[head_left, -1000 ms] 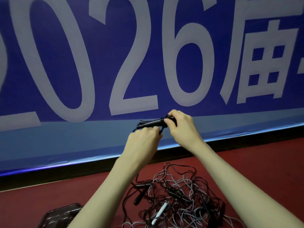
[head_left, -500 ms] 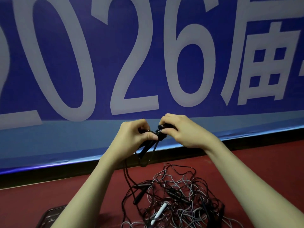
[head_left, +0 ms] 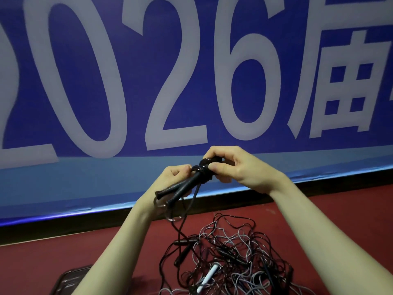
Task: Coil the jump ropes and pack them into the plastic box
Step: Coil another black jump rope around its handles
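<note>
Both hands [head_left: 234, 167] pinch black jump rope [head_left: 191, 182], coil between fingers [head_left: 214, 166].

rope handles [head_left: 178, 191] black | rope pile [head_left: 229, 258] black, grey | floor [head_left: 340, 211] dark red | banner [head_left: 191, 71] blue, white lettering

- A blue banner [head_left: 191, 86] is standing behind the hands and is showing big pale grey digits "026"; a cut-off curved stroke is showing at its left edge.
- A Chinese character, "届", is following the digits, partly cut off at the right edge.
</note>
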A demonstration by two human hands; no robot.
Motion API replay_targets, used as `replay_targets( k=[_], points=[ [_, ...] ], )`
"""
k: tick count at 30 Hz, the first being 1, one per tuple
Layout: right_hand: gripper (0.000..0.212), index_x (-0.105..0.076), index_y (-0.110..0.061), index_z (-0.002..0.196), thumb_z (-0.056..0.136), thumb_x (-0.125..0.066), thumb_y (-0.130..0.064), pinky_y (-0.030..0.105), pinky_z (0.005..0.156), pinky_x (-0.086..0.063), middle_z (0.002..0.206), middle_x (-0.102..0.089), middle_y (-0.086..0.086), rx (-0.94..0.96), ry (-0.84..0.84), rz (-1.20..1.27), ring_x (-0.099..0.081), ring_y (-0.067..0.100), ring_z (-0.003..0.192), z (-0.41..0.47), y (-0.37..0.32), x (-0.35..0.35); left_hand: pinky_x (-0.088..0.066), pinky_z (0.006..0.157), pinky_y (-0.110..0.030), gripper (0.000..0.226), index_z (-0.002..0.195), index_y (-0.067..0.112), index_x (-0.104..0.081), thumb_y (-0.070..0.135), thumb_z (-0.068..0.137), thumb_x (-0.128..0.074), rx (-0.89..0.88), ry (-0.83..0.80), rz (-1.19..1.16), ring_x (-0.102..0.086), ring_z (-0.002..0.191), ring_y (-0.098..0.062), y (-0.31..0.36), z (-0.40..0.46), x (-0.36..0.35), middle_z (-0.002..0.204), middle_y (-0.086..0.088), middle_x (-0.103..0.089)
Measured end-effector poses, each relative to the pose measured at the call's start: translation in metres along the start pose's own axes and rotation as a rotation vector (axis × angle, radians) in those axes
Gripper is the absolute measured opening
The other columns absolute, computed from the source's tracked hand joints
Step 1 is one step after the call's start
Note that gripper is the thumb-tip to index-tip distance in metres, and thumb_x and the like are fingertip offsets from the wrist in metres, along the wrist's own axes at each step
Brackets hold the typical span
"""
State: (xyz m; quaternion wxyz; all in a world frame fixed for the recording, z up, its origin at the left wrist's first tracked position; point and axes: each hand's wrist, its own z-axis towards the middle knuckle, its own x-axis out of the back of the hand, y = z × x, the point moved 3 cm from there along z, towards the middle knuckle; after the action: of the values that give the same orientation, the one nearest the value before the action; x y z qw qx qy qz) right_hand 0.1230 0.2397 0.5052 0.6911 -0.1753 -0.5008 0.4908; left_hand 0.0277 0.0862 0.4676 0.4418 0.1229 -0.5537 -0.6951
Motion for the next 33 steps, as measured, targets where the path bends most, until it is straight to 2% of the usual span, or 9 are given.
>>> replay_targets(
  k=[2, 4, 10, 12, 15, 18, 22, 28, 33],
  points=[
    [0.01, -0.058, 0.0, 0.098, 0.099, -0.05, -0.006, 0.025, 0.058, -0.036, 0.077, -0.052, 0.009, -0.001, 0.073, 0.067, -0.04, 0.013, 0.061, 0.003, 0.005, -0.001, -0.032, 0.042, -0.016, 0.046, 0.079, 0.004, -0.053, 0.034, 0.102, -0.028, 0.083, 0.08, -0.197, -0.04, 0.038, -0.002, 0.0, 0.005, -0.009, 0.043, 0.007, -0.048],
    [0.011, -0.057, -0.001, 0.096, 0.1, -0.049, -0.006, 0.022, 0.056, -0.035, 0.08, -0.051, 0.014, -0.015, 0.167, 0.162, -0.04, 0.01, 0.058, 0.007, 0.013, -0.001, -0.021, 0.035, -0.013, 0.042, 0.074, 0.009, -0.044, 0.027, 0.105, -0.022, 0.114, 0.118, -0.361, -0.026, 0.032, 0.0, 0.005, 0.008, -0.022, 0.039, 0.009, -0.034],
    [0.013, -0.055, 0.001, 0.092, 0.1, -0.046, -0.003, 0.023, 0.051, -0.03, 0.081, -0.045, 0.013, -0.117, 0.431, 0.375, -0.036, 0.011, 0.051, 0.015, 0.033, -0.006, -0.017, 0.037, -0.016, 0.038, 0.067, 0.013, -0.046, 0.016, 0.103, -0.034, 0.159, 0.36, -0.393, -0.023, 0.035, -0.003, 0.003, 0.013, -0.043, 0.042, 0.01, -0.029],
    [0.019, -0.053, -0.004, 0.084, 0.1, -0.044, -0.002, 0.021, 0.046, -0.028, 0.075, -0.05, 0.01, -0.129, 0.561, 0.469, -0.035, 0.01, 0.047, 0.018, 0.034, -0.003, -0.02, 0.038, -0.02, 0.043, 0.066, 0.014, -0.05, 0.025, 0.104, -0.034, 0.156, 0.372, -0.239, -0.025, 0.035, -0.005, 0.0, 0.011, -0.048, 0.04, 0.011, -0.031],
    [0.026, -0.05, -0.007, 0.075, 0.1, -0.045, -0.002, 0.022, 0.043, -0.026, 0.066, -0.054, 0.002, -0.176, 0.743, 0.548, -0.032, 0.011, 0.046, 0.016, 0.039, 0.013, -0.032, 0.052, -0.03, 0.043, 0.075, 0.013, -0.059, 0.03, 0.104, -0.033, 0.088, 0.268, 0.254, -0.046, 0.051, -0.015, 0.0, 0.002, -0.065, 0.052, 0.006, -0.046],
    [0.026, -0.048, -0.009, 0.072, 0.098, -0.048, -0.005, 0.025, 0.044, -0.027, 0.063, -0.041, 0.004, -0.223, 0.802, 0.354, -0.03, 0.015, 0.05, 0.013, 0.051, 0.018, -0.041, 0.069, -0.039, 0.034, 0.094, 0.007, -0.053, 0.03, 0.104, -0.03, 0.102, 0.19, 0.646, -0.053, 0.081, -0.034, 0.0, -0.003, -0.077, 0.086, -0.012, -0.06],
    [0.022, -0.055, -0.015, 0.073, 0.095, -0.054, -0.015, 0.034, 0.058, -0.034, 0.057, -0.043, -0.004, -0.276, 0.834, 0.125, -0.037, 0.019, 0.055, 0.012, 0.062, 0.015, -0.033, 0.064, -0.036, 0.022, 0.092, 0.013, -0.036, 0.027, 0.105, -0.025, 0.101, 0.14, 1.042, -0.053, 0.084, -0.037, 0.012, -0.004, -0.077, 0.089, -0.012, -0.054],
    [0.011, -0.058, -0.009, 0.087, 0.097, -0.053, -0.011, 0.008, 0.053, -0.035, 0.072, -0.053, -0.001, -0.139, 0.821, -0.303, -0.046, 0.003, 0.059, 0.006, 0.043, 0.014, -0.031, 0.063, -0.034, 0.024, 0.092, 0.017, -0.034, 0.034, 0.106, -0.024, -0.048, 0.16, 1.29, -0.058, 0.089, -0.037, 0.036, -0.002, -0.058, 0.085, -0.006, -0.048],
    [0.004, -0.06, -0.002, 0.094, 0.093, -0.057, -0.003, 0.014, 0.062, -0.037, 0.088, -0.051, 0.001, 0.097, 0.728, -0.562, -0.044, 0.012, 0.066, 0.009, 0.034, 0.0, -0.034, 0.063, -0.034, 0.025, 0.099, 0.017, -0.044, 0.036, 0.105, -0.028, -0.121, 0.214, 1.327, -0.058, 0.091, -0.035, 0.048, -0.004, -0.041, 0.096, -0.004, -0.056]
  ],
)
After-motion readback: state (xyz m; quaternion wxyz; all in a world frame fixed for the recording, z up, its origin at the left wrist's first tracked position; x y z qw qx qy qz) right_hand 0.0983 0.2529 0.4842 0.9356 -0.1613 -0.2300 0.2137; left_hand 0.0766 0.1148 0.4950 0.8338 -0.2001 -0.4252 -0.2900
